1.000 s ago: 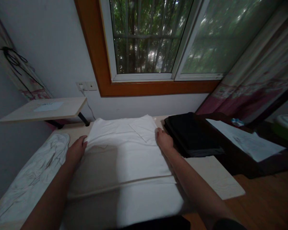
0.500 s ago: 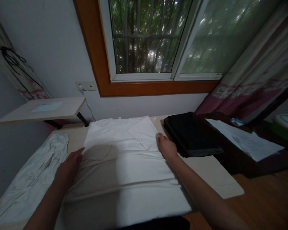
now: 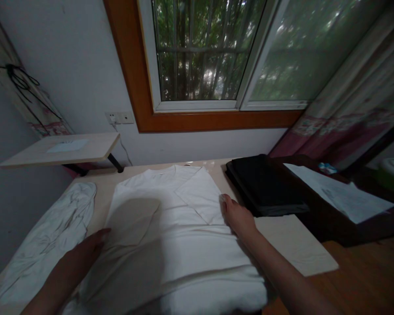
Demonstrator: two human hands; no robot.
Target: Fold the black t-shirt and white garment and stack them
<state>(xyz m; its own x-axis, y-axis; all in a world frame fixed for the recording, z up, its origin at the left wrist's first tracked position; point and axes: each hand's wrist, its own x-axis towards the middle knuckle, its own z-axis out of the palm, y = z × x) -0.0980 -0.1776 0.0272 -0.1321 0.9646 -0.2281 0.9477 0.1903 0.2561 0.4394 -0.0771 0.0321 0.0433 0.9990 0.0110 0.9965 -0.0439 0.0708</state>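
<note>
A white T-shirt (image 3: 190, 245) lies spread on the table, collar at the far end, both sleeves folded inward over the body. Wrinkles cross its middle, and its near end sags at the table's front. At its left edge, my left hand (image 3: 90, 247) is closed on the fabric, partly in shadow. My right hand (image 3: 238, 214) pinches the right edge, just below the folded sleeve. Left of my left hand lies another white garment (image 3: 52, 232), crumpled. Beyond my right hand rests a folded black garment stack (image 3: 265, 183).
The pale tabletop (image 3: 295, 245) shows at the right. A raised wooden shelf (image 3: 65, 151) with a paper stands back left. Papers (image 3: 335, 190) lie on a dark surface at the right. Behind is a wall with a window (image 3: 203, 57) and sockets (image 3: 120, 117).
The T-shirt has slid toward me, and its collar now shows with bare table behind it. Both hands have come nearer, the left one more than the right.
</note>
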